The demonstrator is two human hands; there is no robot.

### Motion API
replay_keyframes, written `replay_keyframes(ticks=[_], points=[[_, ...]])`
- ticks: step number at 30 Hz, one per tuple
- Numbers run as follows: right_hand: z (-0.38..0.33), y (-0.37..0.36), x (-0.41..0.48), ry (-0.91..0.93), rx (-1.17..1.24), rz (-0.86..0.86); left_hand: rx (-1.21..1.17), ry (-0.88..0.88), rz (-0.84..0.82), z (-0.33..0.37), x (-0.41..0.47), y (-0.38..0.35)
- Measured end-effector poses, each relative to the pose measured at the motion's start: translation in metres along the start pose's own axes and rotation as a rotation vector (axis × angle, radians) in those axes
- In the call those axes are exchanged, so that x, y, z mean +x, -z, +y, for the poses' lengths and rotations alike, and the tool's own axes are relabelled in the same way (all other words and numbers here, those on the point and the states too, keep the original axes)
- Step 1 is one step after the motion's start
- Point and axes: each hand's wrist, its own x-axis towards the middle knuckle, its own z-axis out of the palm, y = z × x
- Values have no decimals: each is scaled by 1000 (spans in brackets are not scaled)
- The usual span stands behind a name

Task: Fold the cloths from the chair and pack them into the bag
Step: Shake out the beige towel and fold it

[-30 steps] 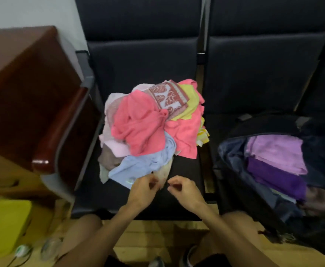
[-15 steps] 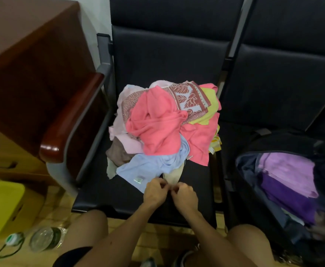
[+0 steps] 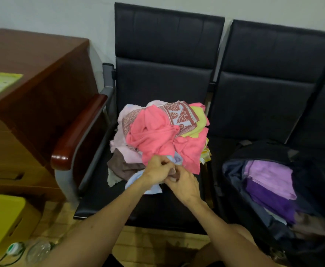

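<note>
A heap of cloths (image 3: 154,135) lies on the black chair seat (image 3: 138,205): coral pink on top, a red leaf-patterned one, yellow, pale pink, brown and light blue (image 3: 136,180). My left hand (image 3: 157,167) and my right hand (image 3: 183,183) meet at the heap's front edge. Both have fingers curled on a small beige cloth (image 3: 172,172) bunched between them, mostly hidden by the fingers. An open black bag (image 3: 233,166) stands on the seat to the right, with folded lilac and purple cloths (image 3: 269,182) inside.
A brown wooden desk (image 3: 32,78) and the chair's red-brown armrest (image 3: 77,132) are on the left. A yellow box (image 3: 2,218) and a plastic bottle (image 3: 36,251) sit on the floor at lower left. My knees are just in front of the seat.
My hands have come together and moved up into the front of the heap, bunching the beige cloth. The view has tilted up and shifted left.
</note>
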Motion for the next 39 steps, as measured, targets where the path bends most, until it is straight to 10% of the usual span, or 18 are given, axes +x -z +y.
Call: replay_keyframes(ticks=[18, 26, 39], points=[[-140, 213, -57, 309, 434, 450, -261, -353, 82, 221, -118, 72], [-161, 238, -92, 472, 352, 381, -38, -715, 94, 232, -168, 81], [-171, 242, -125, 523, 219, 227, 161, -800, -21, 216, -182, 106]])
